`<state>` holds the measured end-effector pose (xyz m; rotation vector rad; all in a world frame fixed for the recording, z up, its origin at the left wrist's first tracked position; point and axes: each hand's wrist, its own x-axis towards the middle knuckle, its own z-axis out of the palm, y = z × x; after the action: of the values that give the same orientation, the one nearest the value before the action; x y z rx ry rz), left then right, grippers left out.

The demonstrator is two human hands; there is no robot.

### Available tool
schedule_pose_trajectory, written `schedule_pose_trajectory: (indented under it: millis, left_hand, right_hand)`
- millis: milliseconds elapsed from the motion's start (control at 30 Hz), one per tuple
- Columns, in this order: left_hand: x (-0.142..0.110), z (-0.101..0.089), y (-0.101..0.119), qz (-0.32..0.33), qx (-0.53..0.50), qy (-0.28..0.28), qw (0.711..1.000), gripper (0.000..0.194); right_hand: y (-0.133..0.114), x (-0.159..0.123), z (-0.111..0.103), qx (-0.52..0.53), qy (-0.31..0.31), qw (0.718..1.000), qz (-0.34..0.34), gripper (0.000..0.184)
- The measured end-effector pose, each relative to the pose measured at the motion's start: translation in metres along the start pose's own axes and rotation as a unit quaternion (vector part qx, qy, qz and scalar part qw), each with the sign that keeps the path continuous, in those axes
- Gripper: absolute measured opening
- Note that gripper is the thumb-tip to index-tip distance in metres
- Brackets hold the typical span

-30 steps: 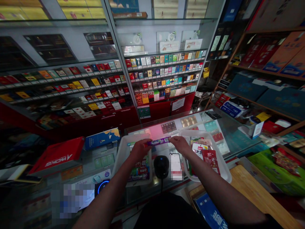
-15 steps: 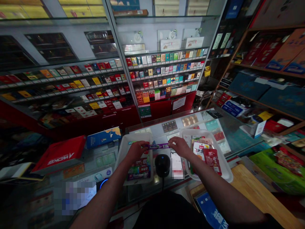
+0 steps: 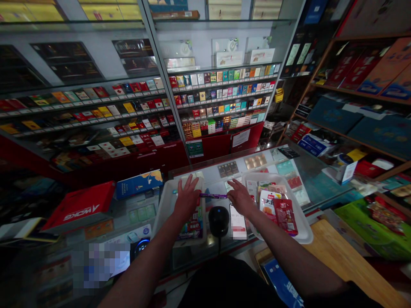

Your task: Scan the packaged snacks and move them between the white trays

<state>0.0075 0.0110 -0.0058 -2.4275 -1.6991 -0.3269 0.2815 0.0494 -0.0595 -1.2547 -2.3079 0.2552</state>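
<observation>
A narrow purple candy packet (image 3: 213, 196) stretches level between my two hands, its thin edge towards me. My left hand (image 3: 187, 199) grips its left end low near the thumb, the other fingers fanned upward. At the right end, my right hand (image 3: 239, 197) pinches it, with some fingers lifted. Under my left hand is a white plastic basket (image 3: 159, 220) of colourful candy packs. Beside my right hand stands a second white basket (image 3: 306, 234) holding red and white snack bags (image 3: 285, 216). Below the packet is a black scanner (image 3: 218, 220) on a stand, with a lit phone (image 3: 237, 219) next to it.
A red box (image 3: 80, 205) and a blue box (image 3: 139, 184) lie on the glass counter at left. Behind it, shelves hold rows of cigarette packs (image 3: 224, 77). A wooden board (image 3: 346, 265) and a green carton (image 3: 372, 226) are at right.
The packet has turned from its printed face to its thin edge. My left fingers have spread upward, and some right fingers have lifted. Both baskets stay put.
</observation>
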Motion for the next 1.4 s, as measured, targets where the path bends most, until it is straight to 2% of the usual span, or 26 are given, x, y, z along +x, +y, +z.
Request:
schedule_pose_trajectory:
  millis: [267, 500, 733, 900, 1067, 1233, 1400]
  left_hand:
    - [-0.003, 0.014, -0.004, -0.001, 0.014, -0.023, 1.0, 0.023]
    - [-0.003, 0.015, -0.004, -0.018, 0.011, -0.031, 0.999, 0.019]
    - [-0.006, 0.013, -0.005, -0.028, -0.003, -0.044, 0.999, 0.023]
    - [0.004, 0.005, 0.001, -0.028, 0.004, -0.017, 0.999, 0.021]
    - [0.02, 0.0, 0.018, -0.018, -0.001, 0.016, 1.0, 0.018]
    - [0.039, 0.0, 0.043, 0.004, -0.037, 0.036, 0.999, 0.015]
    - [0.061, 0.003, 0.079, 0.031, -0.051, 0.046, 0.997, 0.018]
  right_hand:
    - [0.002, -0.005, 0.017, -0.019, -0.008, 1.0, 0.02, 0.016]
    - [0.0, -0.003, 0.022, -0.015, -0.018, 0.999, 0.033, 0.015]
    - [0.003, -0.004, 0.023, 0.001, -0.003, 1.0, 0.021, 0.016]
    - [0.006, -0.003, 0.009, 0.004, 0.014, 0.999, 0.031, 0.017]
    - [0.016, -0.007, -0.015, -0.009, 0.043, 0.998, 0.046, 0.018]
    - [0.037, -0.014, -0.041, -0.03, 0.07, 0.995, 0.066, 0.019]
    - [0.07, -0.025, -0.068, -0.07, 0.075, 0.99, 0.093, 0.02]
